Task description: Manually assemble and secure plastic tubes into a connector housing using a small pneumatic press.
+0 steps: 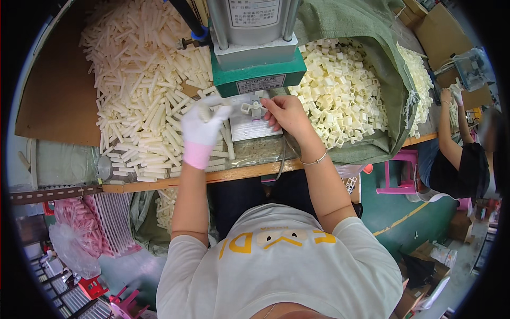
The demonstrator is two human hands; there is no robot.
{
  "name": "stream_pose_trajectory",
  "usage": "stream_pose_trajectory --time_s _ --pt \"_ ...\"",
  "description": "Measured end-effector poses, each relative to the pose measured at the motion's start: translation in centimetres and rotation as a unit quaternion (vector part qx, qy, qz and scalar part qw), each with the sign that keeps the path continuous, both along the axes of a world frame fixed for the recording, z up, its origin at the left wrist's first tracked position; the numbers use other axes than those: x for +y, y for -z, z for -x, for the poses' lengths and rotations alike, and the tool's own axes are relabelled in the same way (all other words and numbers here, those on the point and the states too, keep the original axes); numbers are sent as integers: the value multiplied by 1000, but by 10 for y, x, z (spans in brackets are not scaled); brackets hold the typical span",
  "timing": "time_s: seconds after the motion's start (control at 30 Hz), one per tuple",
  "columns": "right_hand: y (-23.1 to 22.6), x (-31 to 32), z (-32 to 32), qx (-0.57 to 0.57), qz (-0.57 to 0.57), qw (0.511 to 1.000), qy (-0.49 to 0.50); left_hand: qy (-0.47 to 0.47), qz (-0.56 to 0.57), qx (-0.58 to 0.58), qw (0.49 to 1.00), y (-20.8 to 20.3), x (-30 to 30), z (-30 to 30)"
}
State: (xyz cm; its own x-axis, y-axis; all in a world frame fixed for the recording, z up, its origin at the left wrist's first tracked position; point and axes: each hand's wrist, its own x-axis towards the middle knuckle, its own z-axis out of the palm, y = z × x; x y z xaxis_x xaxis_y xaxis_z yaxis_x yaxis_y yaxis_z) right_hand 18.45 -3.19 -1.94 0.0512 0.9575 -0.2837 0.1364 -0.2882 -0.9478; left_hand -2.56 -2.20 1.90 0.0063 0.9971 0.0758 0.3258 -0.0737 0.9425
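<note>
We find a small cream-white part on the metal plate beneath the green-based press. The bare right hand is curled narrow at its right side; we cannot tell whether it grips. The gloved left hand is blurred, its hold unclear. Cream tubes and square pieces flank the press on the bench.

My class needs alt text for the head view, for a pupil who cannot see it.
A person's bare right hand is at a small pale piece by a green-and-grey press; the gloved left hand is blurred nearby. Long pale pieces heap left of the press, hollow square pieces right, in a green sack.
</note>
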Motion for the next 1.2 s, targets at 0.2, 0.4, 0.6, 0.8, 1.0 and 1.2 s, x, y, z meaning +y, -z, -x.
stream_pose_trajectory --time_s 0.2,0.4,0.6,0.8,1.0,1.2 --pt "-1 1 9 -21 -5 1000 10 63 58 -58 995 17 4 -39" --pt "1 1 7 -64 -28 997 18 62 -24 2 998 33 11 -42" --pt "-9 -28 -20 -50 -149 972 176 64 -134 53 987 33 11 -41" --pt "14 -32 -85 -258 -178 915 254 61 -148 152 975 33 10 -36" --pt "22 -9 -64 -418 -129 888 145 43 -233 153 959 22 2 -49" --pt "19 -26 -90 -304 -148 919 204 -32 84 -181 979 5 9 46"
